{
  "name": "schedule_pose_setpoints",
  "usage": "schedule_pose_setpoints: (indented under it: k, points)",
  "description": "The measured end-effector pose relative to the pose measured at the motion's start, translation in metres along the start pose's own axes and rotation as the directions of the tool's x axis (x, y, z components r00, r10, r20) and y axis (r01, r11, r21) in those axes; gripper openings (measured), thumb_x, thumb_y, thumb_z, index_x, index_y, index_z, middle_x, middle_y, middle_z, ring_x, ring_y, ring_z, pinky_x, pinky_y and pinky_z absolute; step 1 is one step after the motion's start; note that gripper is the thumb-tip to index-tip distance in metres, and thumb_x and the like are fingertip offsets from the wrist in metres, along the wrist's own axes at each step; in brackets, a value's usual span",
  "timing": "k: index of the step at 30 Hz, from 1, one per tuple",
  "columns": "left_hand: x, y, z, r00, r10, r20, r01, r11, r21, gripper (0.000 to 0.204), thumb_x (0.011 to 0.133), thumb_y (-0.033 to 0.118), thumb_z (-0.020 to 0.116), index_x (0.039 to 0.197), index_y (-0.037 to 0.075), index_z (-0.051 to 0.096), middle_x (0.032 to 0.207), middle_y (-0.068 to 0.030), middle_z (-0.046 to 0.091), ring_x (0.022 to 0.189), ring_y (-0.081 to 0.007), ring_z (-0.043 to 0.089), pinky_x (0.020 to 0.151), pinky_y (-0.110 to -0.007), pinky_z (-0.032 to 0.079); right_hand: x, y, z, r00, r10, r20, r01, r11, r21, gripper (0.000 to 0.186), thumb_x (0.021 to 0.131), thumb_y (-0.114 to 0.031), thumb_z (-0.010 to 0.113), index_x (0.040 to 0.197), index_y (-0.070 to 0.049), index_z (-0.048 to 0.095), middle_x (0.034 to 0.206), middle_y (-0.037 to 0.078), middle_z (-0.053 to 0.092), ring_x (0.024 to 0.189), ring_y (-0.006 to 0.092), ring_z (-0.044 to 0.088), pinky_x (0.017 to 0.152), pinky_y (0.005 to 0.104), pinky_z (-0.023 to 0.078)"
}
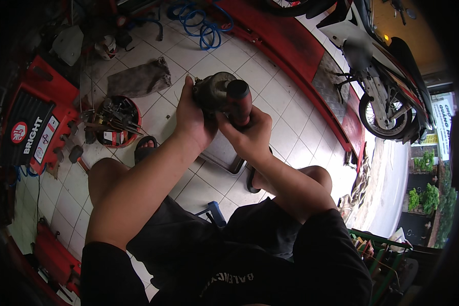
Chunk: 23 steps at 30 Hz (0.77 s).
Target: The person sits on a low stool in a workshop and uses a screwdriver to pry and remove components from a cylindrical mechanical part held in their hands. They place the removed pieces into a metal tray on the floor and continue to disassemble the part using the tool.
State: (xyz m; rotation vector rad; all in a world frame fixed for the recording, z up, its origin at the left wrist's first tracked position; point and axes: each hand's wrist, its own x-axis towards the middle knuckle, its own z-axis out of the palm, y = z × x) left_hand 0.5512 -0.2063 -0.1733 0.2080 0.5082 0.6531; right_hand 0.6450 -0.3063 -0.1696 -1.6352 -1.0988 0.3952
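Note:
Above a shallow metal tray [220, 155], I hold a rounded, dark grey metal part [207, 91] out in front of me. My left hand [193, 122] is closed around its left side and underside, with the thumb up along it. My right hand [252, 131] grips a screwdriver [239, 99] with a red handle and black end, its butt toward me, against the right of the metal part. The screwdriver's tip is hidden, and so is the metal part's far side. The tray sits on the floor between my feet.
To the left are a red tub [134, 108] of tools, a hammer [75, 154], a dirty cloth [137, 79] and a red tool cabinet [46, 104]. A blue hose [204, 41] coils ahead. A red lift platform [290, 56] and motorcycle [380, 76] stand to the right.

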Motion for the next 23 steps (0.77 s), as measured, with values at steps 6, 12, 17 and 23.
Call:
schedule_pose_setpoints:
  k: [6, 12, 17, 23]
  points:
    - [0.003, -0.002, -0.002, 1.000, 0.000, 0.017, 0.000, 1.000, 0.029, 0.071, 0.105, 0.057, 0.016, 0.125, 0.002, 0.057, 0.114, -0.0197, 0.064, 0.114, -0.0308, 0.060, 0.105, -0.047, 0.045, 0.000, 0.004, -0.005, 0.999, 0.002, 0.041, -0.001, 1.000, -0.004, 0.032, 0.078, -0.021, 0.083, 0.089, 0.004, 0.066, 0.066, 0.005, 0.061, 0.062, 0.0079, 0.055, 0.058, 0.0254, 0.047]
    - [0.006, 0.002, -0.011, 0.984, 0.120, 0.134, -0.110, 0.991, -0.080, 0.062, 0.108, 0.050, 0.019, 0.128, 0.003, 0.053, 0.120, -0.0182, 0.062, 0.118, -0.0307, 0.059, 0.107, -0.047, 0.045, 0.009, -0.021, -0.034, 0.969, 0.022, 0.245, -0.103, 0.941, 0.323, 0.042, 0.090, -0.013, 0.070, 0.123, 0.007, 0.056, 0.103, 0.006, 0.062, 0.091, 0.0094, 0.057, 0.077, 0.0233, 0.046]
    - [0.008, 0.002, 0.000, 0.997, 0.078, -0.020, -0.080, 0.984, -0.157, 0.054, 0.109, 0.047, 0.025, 0.132, 0.002, 0.046, 0.128, -0.0192, 0.058, 0.118, -0.0309, 0.061, 0.107, -0.046, 0.048, 0.032, -0.041, -0.070, 0.932, -0.307, 0.190, 0.089, 0.706, 0.702, 0.044, 0.098, -0.006, 0.060, 0.136, 0.011, 0.044, 0.110, 0.014, 0.062, 0.102, 0.0216, 0.063, 0.093, 0.0355, 0.048]
    - [0.012, 0.000, -0.008, 0.998, 0.065, 0.016, -0.062, 0.987, -0.149, 0.058, 0.108, 0.052, 0.029, 0.136, 0.003, 0.044, 0.129, -0.0211, 0.057, 0.119, -0.0335, 0.060, 0.107, -0.045, 0.049, 0.033, -0.042, -0.090, 0.937, -0.191, 0.293, 0.080, 0.933, 0.352, 0.041, 0.102, -0.006, 0.054, 0.139, 0.009, 0.044, 0.105, 0.017, 0.066, 0.105, 0.0303, 0.069, 0.094, 0.0402, 0.052]
